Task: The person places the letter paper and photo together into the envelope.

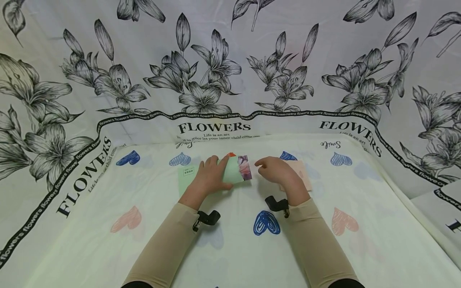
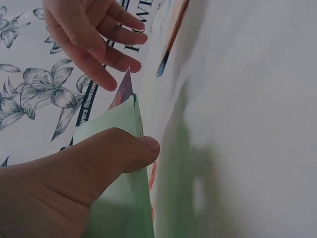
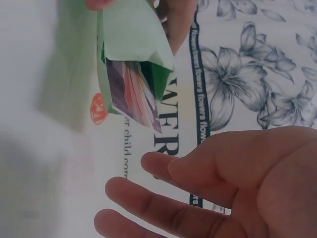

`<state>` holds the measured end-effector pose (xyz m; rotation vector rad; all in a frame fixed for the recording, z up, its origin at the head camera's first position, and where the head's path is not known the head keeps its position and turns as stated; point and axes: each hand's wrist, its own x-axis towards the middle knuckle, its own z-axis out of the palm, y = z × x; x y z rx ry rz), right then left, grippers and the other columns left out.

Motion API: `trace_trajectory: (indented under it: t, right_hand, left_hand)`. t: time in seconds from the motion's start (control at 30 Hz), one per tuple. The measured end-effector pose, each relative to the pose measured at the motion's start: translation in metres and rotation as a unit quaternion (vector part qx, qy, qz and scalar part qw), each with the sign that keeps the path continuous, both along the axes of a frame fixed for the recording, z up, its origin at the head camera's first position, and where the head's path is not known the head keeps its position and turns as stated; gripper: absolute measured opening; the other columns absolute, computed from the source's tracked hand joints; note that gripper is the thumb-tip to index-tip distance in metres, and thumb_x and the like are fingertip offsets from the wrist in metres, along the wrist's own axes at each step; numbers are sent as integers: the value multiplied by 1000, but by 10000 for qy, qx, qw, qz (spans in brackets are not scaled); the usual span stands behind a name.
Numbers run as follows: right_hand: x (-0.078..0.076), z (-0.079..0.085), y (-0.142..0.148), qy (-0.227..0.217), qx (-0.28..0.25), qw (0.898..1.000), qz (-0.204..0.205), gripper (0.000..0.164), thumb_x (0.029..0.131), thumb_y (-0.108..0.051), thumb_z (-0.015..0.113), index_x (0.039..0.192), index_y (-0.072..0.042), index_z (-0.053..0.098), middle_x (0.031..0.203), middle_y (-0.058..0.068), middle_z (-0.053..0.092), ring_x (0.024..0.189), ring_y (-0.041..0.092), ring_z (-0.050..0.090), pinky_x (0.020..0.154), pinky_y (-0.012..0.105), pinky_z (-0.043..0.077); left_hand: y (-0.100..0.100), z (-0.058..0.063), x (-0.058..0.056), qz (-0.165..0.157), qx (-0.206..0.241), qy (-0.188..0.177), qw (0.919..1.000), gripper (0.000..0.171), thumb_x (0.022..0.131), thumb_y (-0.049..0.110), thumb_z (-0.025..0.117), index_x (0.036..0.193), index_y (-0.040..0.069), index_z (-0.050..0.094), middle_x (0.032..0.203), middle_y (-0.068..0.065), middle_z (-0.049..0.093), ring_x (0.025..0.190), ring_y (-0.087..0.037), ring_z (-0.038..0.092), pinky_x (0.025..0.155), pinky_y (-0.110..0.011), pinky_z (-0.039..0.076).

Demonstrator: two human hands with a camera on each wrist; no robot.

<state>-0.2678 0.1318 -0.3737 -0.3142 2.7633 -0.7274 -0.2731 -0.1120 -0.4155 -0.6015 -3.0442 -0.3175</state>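
Note:
My left hand (image 1: 209, 176) grips a pale green envelope (image 1: 232, 172), its thumb (image 2: 141, 151) across the near face. The envelope is held up off the cloth, casting a green shadow below. From its gaping right end sticks a card (image 1: 245, 168) with a purple and pink flower print. My right hand (image 1: 275, 170) hovers just right of that card, fingers apart and loosely bent, holding nothing. In the right wrist view, a gap shows between its fingers (image 3: 143, 198) and the card's corner (image 3: 136, 99).
A peach-coloured paper piece (image 1: 304, 174) lies partly under my right hand. Green paper (image 1: 185, 184) with a small printed box shows left of my left hand. The heart-print cloth (image 1: 234, 248) covers the table, and a flower-print curtain (image 1: 223, 100) hangs behind.

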Motion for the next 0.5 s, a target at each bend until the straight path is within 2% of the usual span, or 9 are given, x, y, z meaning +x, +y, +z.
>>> trace_trajectory:
  t: [0.23,0.5]
  right_hand:
    - [-2,-1,7,132,-11,9999,67,44,101,-14,46,141,-4,62,138,21,60,99,29,56,85,44,49]
    - [0,-1,-2,-79,1,9999,-63,42,101,-17,49,140,-11,64,142,18,58,107,31,58,95,49,51]
  left_hand:
    - [0,0,0,24,20,-43,10000,107,77,52,85,162,14,31,138,-23,46,132,-40,42,115,-64,27]
    - [1,-1,-1,71,-42,-69,9999,109,77,53,84,163,15,29,141,-24,45,134,-41,40,116,-63,26]
